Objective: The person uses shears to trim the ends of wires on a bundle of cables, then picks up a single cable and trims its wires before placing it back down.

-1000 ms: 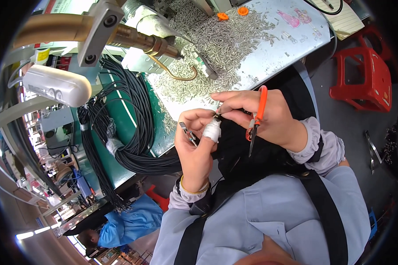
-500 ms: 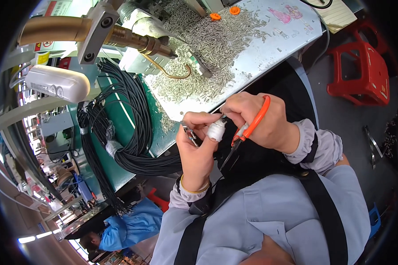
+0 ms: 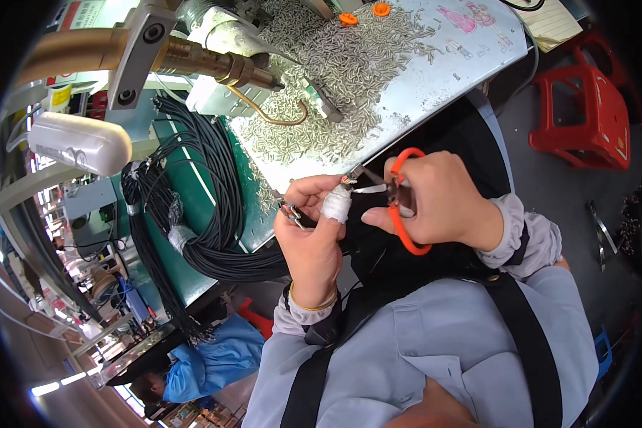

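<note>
"What was the right hand (image 3: 439, 192) doing?"

"It was curled around the orange-handled scissors (image 3: 391, 190). The handles stood spread and the blades were parted, pointing toward the fingertips of the other hand."

"And the left hand (image 3: 310, 246)?"

"Closed in a pinch. Its thumb, bound in white wrapping (image 3: 337, 204), pressed toward the fingers, and small coloured wire ends (image 3: 347, 180) stuck out at the top of that pinch, close by the scissor blades. I couldn't tell whether the blades touched them."

"Was there anything else in that hand?"

"Yes, a small metal piece (image 3: 292, 212) showed among the curled fingers, on the outer side. It was too small for me to say what it was."

"What lay just beyond?"

"A pale tabletop (image 3: 435, 93), with a heap of little metal pins (image 3: 364, 71) spread over much of it and two orange pieces (image 3: 347, 19) near the far edge. A brass-coloured nozzle (image 3: 200, 63) reached over the heap from the left."

"And off to that side?"

"Coiled black cables (image 3: 228, 265) lay on a green surface (image 3: 196, 282). Farther down, a person in blue (image 3: 214, 360) was bent over near some shelves."

"On the right?"

"A red plastic stool (image 3: 612, 114) stood on the grey floor, well apart from the hands."
</note>
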Demonstrator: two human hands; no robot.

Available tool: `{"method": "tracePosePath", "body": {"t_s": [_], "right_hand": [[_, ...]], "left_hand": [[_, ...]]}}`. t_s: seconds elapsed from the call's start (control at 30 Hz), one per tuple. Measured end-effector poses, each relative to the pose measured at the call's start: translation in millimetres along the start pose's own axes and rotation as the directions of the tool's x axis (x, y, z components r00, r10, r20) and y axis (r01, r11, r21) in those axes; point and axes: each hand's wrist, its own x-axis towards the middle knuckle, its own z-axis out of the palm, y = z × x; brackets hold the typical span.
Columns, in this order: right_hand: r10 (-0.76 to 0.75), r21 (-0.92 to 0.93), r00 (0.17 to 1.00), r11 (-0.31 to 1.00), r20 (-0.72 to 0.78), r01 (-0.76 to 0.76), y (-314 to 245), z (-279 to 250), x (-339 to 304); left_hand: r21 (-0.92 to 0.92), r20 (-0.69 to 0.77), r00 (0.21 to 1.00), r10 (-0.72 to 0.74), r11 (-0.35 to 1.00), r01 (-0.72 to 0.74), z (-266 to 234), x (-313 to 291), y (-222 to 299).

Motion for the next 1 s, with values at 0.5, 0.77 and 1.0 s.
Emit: {"method": "tracePosePath", "body": {"t_s": [0.5,0.77,1.0], "right_hand": [[0.247,0.502,0.954,0.812,0.169,-0.299,3.9,8.1,14.0],[0.111,0.295,0.955,0.955,-0.275,-0.026,17.9,4.0,81.4],[0.236,0.438,0.969,0.88,-0.068,-0.184,14.2,-1.4,93.4]], "left_hand": [[0.062,0.044,0.994,-0.101,0.993,0.098,-5.9,48.6,8.6],[-0.144,0.095,0.986,-0.134,0.979,0.146,-6.1,85.9,11.0],[-0.068,0.133,0.967,-0.219,0.971,0.229,-8.5,92.7,19.3]]}}
